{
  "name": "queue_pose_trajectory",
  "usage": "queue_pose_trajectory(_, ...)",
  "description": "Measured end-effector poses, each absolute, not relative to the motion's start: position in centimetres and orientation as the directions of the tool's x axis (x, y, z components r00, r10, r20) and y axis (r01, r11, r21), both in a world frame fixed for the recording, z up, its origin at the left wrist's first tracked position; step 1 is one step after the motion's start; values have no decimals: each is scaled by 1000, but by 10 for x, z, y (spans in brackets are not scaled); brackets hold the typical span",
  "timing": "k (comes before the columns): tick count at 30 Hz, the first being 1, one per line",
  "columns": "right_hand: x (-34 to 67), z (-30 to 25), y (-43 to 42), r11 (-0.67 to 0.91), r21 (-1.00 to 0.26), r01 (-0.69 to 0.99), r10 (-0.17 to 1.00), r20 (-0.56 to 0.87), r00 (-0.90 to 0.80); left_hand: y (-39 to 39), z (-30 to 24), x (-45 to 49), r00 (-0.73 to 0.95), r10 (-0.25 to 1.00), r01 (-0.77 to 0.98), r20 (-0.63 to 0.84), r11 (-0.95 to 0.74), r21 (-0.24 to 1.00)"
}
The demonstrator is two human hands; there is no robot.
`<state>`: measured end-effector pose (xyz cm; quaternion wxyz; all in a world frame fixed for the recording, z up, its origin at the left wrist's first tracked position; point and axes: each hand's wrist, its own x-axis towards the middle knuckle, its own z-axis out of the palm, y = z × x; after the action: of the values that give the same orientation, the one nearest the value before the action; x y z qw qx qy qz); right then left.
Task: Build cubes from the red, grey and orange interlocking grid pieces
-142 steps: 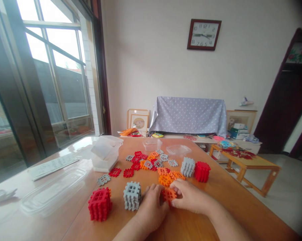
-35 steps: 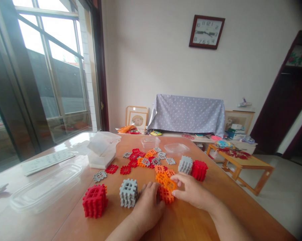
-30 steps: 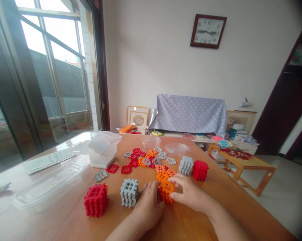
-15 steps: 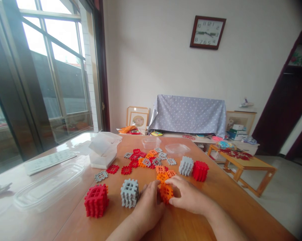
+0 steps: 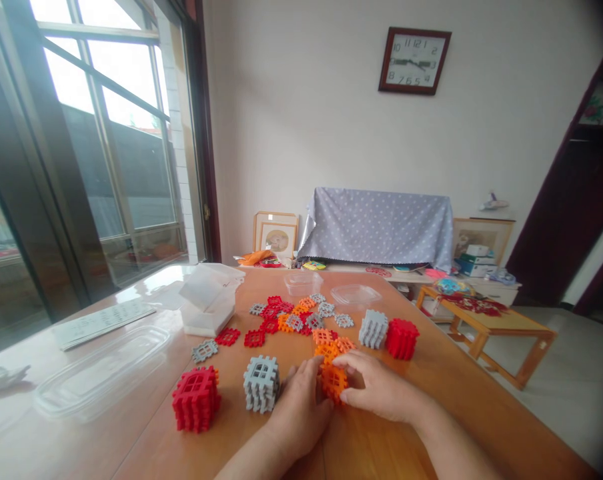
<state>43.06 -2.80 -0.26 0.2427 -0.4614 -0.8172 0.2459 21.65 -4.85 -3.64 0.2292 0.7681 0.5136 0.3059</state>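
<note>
An orange stack of notched, window-patterned plastic building tiles [image 5: 334, 380] stands between my hands at the near middle of the table. My left hand [image 5: 302, 410] curls against its left side, the fingertips partly hidden. My right hand [image 5: 384, 390] grips it from the right with thumb and fingers. Loose orange tiles [image 5: 323, 336] lie just behind. Left of my left hand are a grey tile stack [image 5: 261, 385] and a red tile stack [image 5: 195, 400]. Beyond my right hand stand another grey stack [image 5: 373, 329] and another red stack [image 5: 402, 339].
Loose red, grey and orange tiles [image 5: 271, 312] lie scattered at mid-table. Clear plastic lids [image 5: 101, 370], a white container [image 5: 209, 320] and a printed sheet [image 5: 106, 322] are on the left. Farther back sits a small clear box [image 5: 303, 285]. The table's right edge borders a low wooden stool [image 5: 501, 322].
Both hands stay at the orange stack with almost no movement. The whole view has shifted slightly.
</note>
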Motion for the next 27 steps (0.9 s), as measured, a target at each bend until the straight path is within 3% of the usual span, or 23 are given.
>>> queue_pose_trajectory(19, 445, 3, -30, 412, -666, 622, 881, 116, -459, -49, -35, 216, 274, 936, 654, 223, -351, 670)
queue_pose_trajectory(27, 454, -18, -5, 308, -763, 568, 949, 209, -234, -51, -30, 216, 291, 932, 639, 218, -358, 680)
